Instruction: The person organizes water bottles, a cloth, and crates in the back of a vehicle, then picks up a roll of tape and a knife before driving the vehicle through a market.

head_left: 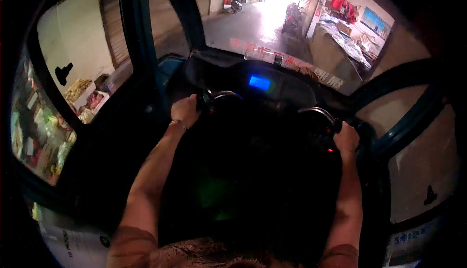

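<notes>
Inside a dark vehicle cab, my left hand (185,111) is wrapped round the left grip of a handlebar (224,94). A band circles that wrist. My right hand (347,138) closes round the right grip, beside the curved metal bar (318,111) on that side. Between and beyond both hands, a blue-lit display (260,82) glows in the dashboard (292,93). A small red light (330,150) shows just left of my right hand. The lower middle of the cab is too dark to make out.
Through the windshield a paved lane (243,27) runs toward bright light. A counter (335,49) with cloth and goods stands on the right, parked two-wheelers (292,17) beyond it. Crates of produce (90,98) sit outside the left window. Dark pillars (140,34) frame the cab.
</notes>
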Tool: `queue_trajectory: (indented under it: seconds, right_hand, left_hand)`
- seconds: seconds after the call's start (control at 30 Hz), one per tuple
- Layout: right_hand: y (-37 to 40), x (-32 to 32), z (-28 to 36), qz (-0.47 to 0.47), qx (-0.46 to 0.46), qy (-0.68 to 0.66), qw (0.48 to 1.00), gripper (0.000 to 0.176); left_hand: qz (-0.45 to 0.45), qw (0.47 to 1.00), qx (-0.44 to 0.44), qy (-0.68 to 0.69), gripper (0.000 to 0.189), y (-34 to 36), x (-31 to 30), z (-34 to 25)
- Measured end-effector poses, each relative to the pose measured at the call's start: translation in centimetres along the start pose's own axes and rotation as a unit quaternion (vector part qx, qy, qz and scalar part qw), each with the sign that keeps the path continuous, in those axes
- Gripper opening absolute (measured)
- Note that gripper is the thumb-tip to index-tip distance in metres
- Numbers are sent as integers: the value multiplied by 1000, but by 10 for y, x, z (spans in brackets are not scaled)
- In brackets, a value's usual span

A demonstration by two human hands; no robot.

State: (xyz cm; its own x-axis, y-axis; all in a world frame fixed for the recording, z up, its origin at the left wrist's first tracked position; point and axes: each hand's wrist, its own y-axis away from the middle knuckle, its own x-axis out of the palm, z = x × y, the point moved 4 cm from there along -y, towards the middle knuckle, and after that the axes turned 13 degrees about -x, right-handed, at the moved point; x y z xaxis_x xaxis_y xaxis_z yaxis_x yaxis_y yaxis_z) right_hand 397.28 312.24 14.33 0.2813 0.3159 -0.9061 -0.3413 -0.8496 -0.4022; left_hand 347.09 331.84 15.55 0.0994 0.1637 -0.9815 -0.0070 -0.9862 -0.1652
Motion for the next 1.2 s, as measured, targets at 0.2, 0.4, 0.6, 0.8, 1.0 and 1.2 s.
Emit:
queue_trajectory:
  seconds: [0.2,0.4,0.6,0.8,1.0,1.2]
  right_hand:
    - [-102,114,2,-102,-59,-8,993,41]
    - [-201,247,-22,-145,-28,-237,960,30]
    - [-302,285,27,-135,-92,-62,985,30]
    - [-393,344,37,-136,-126,-106,977,22]
    - [-474,385,64,-106,-136,-108,979,11]
    - [-540,415,79,-85,-174,-68,979,12]
  left_hand:
    - [-74,993,37,87,58,-105,89,-43]
    - [-85,995,-13,40,26,-208,156,-103]
    - [-117,992,-34,18,33,-310,217,-120]
    - [-133,989,-62,20,42,-361,262,-149]
    - [-158,983,-84,37,32,-430,311,-164]
    - [-133,976,-160,59,25,-452,340,-175]
